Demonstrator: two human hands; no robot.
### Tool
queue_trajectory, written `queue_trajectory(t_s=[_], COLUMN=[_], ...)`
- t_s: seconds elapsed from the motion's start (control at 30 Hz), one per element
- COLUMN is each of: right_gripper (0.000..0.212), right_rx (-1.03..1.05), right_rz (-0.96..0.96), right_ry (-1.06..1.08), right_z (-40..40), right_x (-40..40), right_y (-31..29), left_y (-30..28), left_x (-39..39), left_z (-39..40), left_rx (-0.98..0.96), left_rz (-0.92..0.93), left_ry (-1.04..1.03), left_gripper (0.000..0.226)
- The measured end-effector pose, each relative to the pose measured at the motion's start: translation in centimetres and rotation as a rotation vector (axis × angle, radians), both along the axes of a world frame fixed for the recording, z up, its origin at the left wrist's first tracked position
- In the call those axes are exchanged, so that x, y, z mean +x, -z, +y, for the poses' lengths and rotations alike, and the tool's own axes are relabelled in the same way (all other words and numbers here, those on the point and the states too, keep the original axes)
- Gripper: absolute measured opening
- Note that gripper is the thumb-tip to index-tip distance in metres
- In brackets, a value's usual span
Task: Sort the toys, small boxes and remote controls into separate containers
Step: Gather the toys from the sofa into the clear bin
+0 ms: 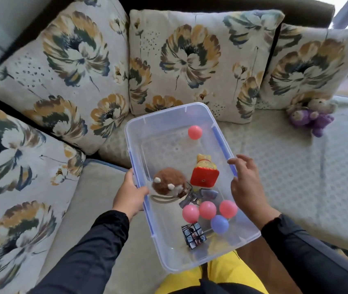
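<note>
A clear plastic bin with a blue rim sits over the sofa seat. My left hand grips its left rim. My right hand hovers at the right rim with its fingers spread and holds nothing. Inside lie a brown plush toy, a yellow cat figure on a red base, a grey toy, several pink balls, one blue ball and a dark puzzle cube. One pink ball lies apart at the far end.
Purple and beige plush bears sit on the sofa seat at the right, against a floral cushion. More floral cushions line the sofa back and left arm. My yellow-clad legs are below the bin.
</note>
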State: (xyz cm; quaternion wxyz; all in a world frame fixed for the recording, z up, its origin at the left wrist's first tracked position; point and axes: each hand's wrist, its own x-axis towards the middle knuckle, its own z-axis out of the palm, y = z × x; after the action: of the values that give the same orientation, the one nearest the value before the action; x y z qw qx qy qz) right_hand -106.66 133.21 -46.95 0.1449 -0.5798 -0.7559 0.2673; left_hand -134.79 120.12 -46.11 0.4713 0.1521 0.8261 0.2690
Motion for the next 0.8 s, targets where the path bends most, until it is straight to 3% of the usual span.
queue_trajectory(t_s=[0.23,0.5,0.8], right_gripper=[0.070,0.069,0.060], right_rx=[-0.027,-0.071,-0.023], right_rz=[0.017,0.068,0.098], right_ry=[0.035,0.089,0.244], right_z=[5.6,11.6,15.2], right_x=[5.6,13.9,21.9], right_y=[0.2,-0.4,-1.4], left_y=[-1.2,-2.5,-2.9], left_x=[4.6,12.0,18.7], left_z=[5.6,13.7,22.3], left_rx=[0.014,0.037,0.085], left_rz=[-0.006,-0.021,-0.015], left_ry=[-0.003,-0.037,0.078], left_gripper=[0.068,0.058,0.052])
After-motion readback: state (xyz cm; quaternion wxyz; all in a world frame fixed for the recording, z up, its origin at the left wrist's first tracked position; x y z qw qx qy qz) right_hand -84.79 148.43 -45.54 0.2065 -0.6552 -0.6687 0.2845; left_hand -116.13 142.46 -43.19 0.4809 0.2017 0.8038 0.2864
